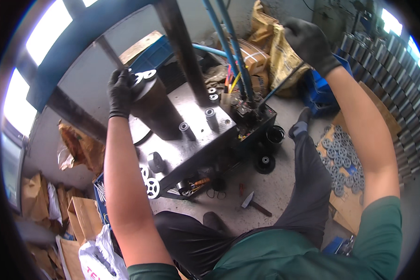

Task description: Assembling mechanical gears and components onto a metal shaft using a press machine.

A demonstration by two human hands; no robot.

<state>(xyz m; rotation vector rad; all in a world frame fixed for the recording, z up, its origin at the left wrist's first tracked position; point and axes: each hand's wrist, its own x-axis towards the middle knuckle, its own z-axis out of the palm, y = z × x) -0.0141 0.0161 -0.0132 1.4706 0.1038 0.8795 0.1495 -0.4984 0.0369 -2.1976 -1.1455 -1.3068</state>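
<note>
My left hand [119,95], in a dark glove, is at the top edge of a tall dark metal cylinder [157,109]. Its fingers are curled beside a white spoked wheel [144,75] lying on the cylinder; what they grip is partly hidden. The cylinder stands on a steel press table [193,151]. Raised on the right, my gloved right hand [310,44] is closed at the upper end of a long thin lever [282,83], which slants down to the base beside the table. Two short metal posts topped with bearings [184,127] stand near the cylinder.
Dark press columns [179,49] rise around the table. A hammer [255,204] lies on the floor between my legs. Grey spoked wheels [343,156] cover cardboard at right, near blue bins [318,93] and stacked metal cylinders [382,88]. Wooden boxes [85,217] stand at left.
</note>
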